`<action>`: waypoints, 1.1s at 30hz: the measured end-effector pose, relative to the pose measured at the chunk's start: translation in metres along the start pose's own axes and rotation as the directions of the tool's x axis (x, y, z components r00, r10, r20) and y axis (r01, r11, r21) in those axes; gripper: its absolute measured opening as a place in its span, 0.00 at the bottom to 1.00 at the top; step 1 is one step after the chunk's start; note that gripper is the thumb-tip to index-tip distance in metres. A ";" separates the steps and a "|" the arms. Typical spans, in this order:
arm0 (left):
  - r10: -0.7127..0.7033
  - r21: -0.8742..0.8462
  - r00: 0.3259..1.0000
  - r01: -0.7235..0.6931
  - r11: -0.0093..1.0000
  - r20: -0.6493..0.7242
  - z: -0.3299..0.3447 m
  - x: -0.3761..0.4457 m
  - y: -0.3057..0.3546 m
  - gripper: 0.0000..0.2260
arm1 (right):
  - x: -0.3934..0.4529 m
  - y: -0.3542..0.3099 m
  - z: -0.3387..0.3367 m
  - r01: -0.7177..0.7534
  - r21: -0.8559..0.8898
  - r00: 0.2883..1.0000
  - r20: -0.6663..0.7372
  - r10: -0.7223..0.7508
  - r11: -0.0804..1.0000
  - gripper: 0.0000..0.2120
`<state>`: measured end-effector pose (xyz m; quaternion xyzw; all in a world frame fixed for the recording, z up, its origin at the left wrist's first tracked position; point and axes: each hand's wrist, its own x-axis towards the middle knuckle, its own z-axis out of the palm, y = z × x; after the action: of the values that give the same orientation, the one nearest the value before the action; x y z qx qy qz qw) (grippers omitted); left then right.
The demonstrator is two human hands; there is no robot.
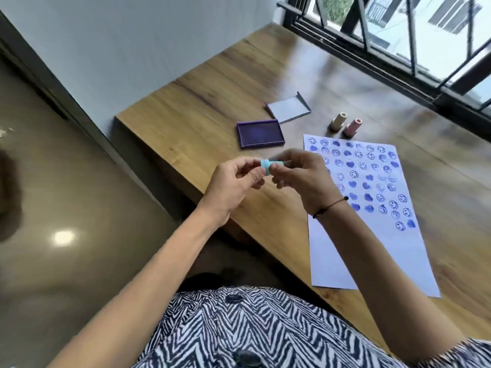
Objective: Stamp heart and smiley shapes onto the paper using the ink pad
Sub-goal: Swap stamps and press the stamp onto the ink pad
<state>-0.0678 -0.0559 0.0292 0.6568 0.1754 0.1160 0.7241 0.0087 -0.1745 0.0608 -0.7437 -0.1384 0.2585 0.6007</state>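
A small light-blue stamp point(268, 166) is held sideways in the air between both hands, above the table's front-left edge. My left hand point(236, 181) pinches its wide base end; my right hand point(300, 176) grips its narrower handle end. The open purple ink pad point(260, 134) lies on the table just beyond the hands. To the right lies the white paper point(366, 213), its upper half covered with several rows of blue hearts and smileys. A cream stamp point(338, 123) and a pink stamp point(351, 128) stand upright above the paper's top edge.
The ink pad's grey lid point(288, 108) lies open-side up behind the pad. The wooden table point(212, 102) runs to a barred window point(398, 41) at the back right. A white wall borders the table's left side; shiny floor lies to the left.
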 end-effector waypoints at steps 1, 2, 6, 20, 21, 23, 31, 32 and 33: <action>0.001 0.010 1.000 -0.001 1.000 -0.018 -0.001 0.000 -0.001 0.06 | 0.001 0.002 0.002 0.014 -0.003 1.000 -0.006 -0.014 1.000 0.04; -0.001 0.014 1.000 0.002 1.000 -0.031 -0.003 0.000 -0.001 0.05 | 0.001 0.003 0.005 0.031 -0.010 0.999 -0.013 -0.031 0.999 0.05; -0.033 -0.028 0.995 0.031 0.999 -0.094 -0.008 0.003 -0.001 0.03 | 0.007 -0.003 0.008 0.080 -0.124 0.995 -0.053 -0.087 0.989 0.08; -0.110 0.024 0.969 0.118 0.993 -0.220 -0.011 0.015 -0.010 0.02 | 0.113 -0.015 0.025 0.385 -0.889 0.897 0.297 -0.327 0.248 0.08; -0.119 0.024 0.969 0.127 0.992 -0.216 -0.011 0.015 -0.010 0.02 | 0.118 -0.022 0.023 0.387 -0.884 0.899 0.298 -0.322 0.263 0.08; -0.128 0.017 0.969 0.134 0.991 -0.212 -0.011 0.015 -0.009 0.02 | 0.124 -0.030 0.017 0.397 -0.874 0.885 0.285 -0.367 0.280 0.09; -0.103 0.032 0.974 0.112 0.993 -0.203 -0.010 0.014 -0.012 0.03 | 0.122 -0.030 0.016 0.476 -0.852 0.866 0.409 -0.288 0.219 0.09; -0.091 0.034 0.975 0.099 0.994 -0.202 -0.011 0.015 -0.013 0.03 | 0.123 -0.028 0.016 0.481 -0.847 0.858 0.403 -0.318 0.226 0.09; -0.076 0.043 0.977 0.087 0.995 -0.200 -0.011 0.015 -0.015 0.03 | 0.122 -0.025 0.018 0.478 -0.851 0.856 0.396 -0.334 0.218 0.09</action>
<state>-0.0597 -0.0418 0.0125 0.6527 0.2765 0.1466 0.6899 0.1027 -0.0909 0.0553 -0.8672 -0.4869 0.0128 0.1034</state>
